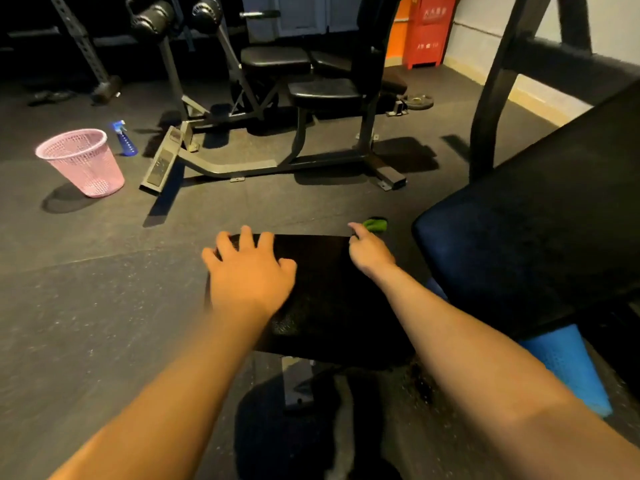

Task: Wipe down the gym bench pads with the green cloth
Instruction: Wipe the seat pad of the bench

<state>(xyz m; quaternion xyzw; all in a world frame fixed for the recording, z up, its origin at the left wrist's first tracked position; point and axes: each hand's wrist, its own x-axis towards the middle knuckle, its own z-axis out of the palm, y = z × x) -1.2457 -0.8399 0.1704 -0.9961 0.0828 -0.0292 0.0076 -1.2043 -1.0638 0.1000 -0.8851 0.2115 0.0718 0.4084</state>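
Back pad [536, 209], right side, tilted up toward the far right: broad dark upholstery with a blue cast along the near edge. Judged as firm padding under a smooth cover, stiff enough to take a hard press, probably slick where wet.

Seat pad [322, 306], centre, near: flat, black, speckled sheen on the near part, perhaps moisture, cannot tell. Mounted on a frame below, so unlikely to shift under a push.

Second machine [277, 98], far centre, well apart from the hands.

Pink basket [83, 161], far left on the floor; blue spray bottle [125, 140] just beside it, to its right.

Left hand [247, 271]: palm down on the far left part of the seat pad, fingers [246, 237] spread apart, tips at the far edge, holding nothing. Reads as a brace.

Right hand [369, 251]: at the far right corner of the seat pad, fingers clamped on the green cloth [375, 225], index finger lying along the top.

Green cloth: bunched, only a small wad showing past the knuckles, just beyond the pad's far right corner. Judged light, soft and limp, with no stiffness of its own, so useless without palm pressure behind it. Best held by the middle of the wad, a fold tucked under the palm, opened flatter for the big back pad. Risk of a loose corner trailing off the edge or slipping out on a slick patch
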